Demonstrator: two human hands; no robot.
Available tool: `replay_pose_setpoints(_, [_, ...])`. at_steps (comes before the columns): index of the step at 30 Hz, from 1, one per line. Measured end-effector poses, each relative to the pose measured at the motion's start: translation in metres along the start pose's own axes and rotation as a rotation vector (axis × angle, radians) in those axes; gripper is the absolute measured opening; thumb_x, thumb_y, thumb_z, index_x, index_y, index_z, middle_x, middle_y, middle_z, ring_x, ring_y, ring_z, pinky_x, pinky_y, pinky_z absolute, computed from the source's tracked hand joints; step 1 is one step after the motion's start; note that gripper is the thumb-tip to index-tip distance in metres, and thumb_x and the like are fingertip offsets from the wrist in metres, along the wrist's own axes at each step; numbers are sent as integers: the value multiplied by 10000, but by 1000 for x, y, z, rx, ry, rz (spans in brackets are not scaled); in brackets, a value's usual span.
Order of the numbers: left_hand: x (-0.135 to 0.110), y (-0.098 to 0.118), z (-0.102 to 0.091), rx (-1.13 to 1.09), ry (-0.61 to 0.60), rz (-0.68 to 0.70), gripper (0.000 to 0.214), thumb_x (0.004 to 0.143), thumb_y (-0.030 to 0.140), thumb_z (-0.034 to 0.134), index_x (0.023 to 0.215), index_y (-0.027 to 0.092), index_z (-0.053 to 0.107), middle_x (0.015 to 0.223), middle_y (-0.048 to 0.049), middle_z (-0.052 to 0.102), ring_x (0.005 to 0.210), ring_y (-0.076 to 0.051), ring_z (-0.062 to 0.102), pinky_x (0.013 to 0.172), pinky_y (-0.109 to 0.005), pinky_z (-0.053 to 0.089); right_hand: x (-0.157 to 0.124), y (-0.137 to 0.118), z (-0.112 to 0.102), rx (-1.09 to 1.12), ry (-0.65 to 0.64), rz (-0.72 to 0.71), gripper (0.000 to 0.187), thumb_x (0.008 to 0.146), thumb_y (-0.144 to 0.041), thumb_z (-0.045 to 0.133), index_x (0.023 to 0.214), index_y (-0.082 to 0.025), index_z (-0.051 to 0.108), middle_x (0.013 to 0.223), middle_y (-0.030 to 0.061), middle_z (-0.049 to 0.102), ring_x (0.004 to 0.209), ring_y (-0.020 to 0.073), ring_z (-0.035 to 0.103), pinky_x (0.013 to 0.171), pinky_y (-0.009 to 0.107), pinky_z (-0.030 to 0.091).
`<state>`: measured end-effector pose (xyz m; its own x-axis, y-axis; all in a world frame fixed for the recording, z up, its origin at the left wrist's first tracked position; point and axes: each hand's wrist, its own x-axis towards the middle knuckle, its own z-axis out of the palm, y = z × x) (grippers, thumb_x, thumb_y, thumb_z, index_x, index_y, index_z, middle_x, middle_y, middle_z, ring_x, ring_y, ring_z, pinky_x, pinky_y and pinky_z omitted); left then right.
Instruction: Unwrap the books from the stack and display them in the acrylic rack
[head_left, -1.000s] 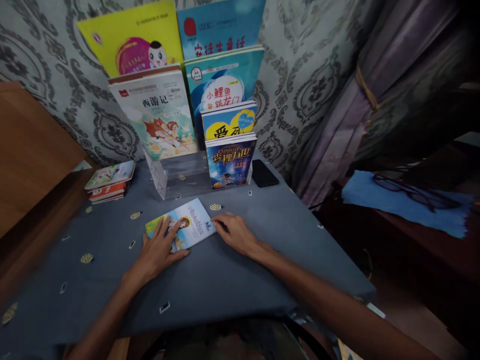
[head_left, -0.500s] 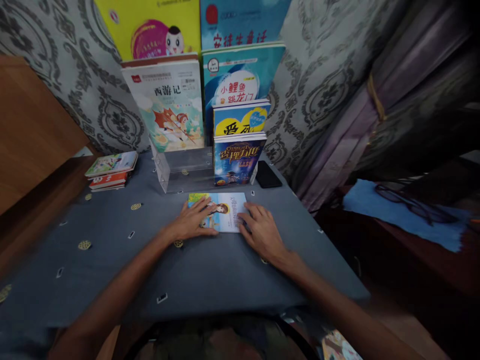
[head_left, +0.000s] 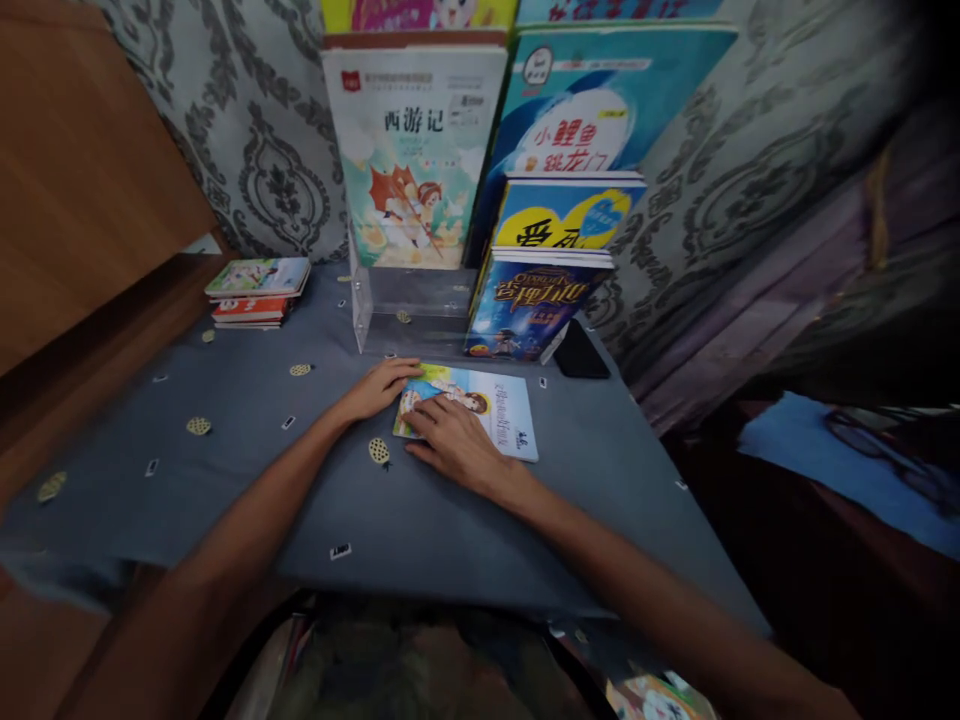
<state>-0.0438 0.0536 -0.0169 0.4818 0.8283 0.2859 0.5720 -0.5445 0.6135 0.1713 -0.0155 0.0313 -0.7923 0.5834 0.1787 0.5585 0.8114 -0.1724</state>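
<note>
A thin picture book (head_left: 514, 415) with a light blue cover lies sideways on the blue-grey tablecloth (head_left: 277, 480). Its cover shows a long-haired figure and a yellow-green patch. My right hand (head_left: 459, 440) rests across the lower left part of the cover, fingers stretched out and flat. At the book's upper left corner is my left hand (head_left: 381, 388), its fingers extended and touching the edge. Neither hand is closed round the book. The right hand covers part of the picture.
Behind the book stands a clear acrylic rack (head_left: 409, 330) with several upright books, including a dark blue one (head_left: 536, 305). A black phone (head_left: 581, 352) lies right of it. A small book stack (head_left: 259, 290) is at the back left. Glasses (head_left: 892, 455) rest on blue cloth (head_left: 787, 445).
My right hand has moved left from the book's right side onto its picture. My left hand has slid off the cover to the upper left corner. The camera view has turned left.
</note>
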Motion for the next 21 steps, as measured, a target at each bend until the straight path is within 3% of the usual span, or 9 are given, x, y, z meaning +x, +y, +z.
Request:
replay_pose_setpoints(4, [0,2,0,-27,14,-28,374,958,222,435,1258,185,656,1406,-105,603,1314,-209,542,1150,-478,377,14,-6,-14,-91,-123,-9,251,904,-306,689,1108,-167,648,1117,144,682,1073,296,591,849,394,499])
replay_pose_setpoints(11, [0,3,0,-29,9,-20,358,954,224,467,1258,189,652,1410,-102,602,1325,-214,531,1151,-479,367,24,-9,-24,-155,-218,22,184,932,-271,640,1093,-181,650,1127,134,709,1083,294,610,771,343,479])
replay_pose_setpoints(21, [0,4,0,-29,-11,-19,340,968,266,489,1264,206,646,1427,-101,585,1333,-220,521,1154,-494,351,22,2,-27,-73,-207,50,159,975,-246,551,980,-190,700,933,81,747,822,206,648,657,290,363])
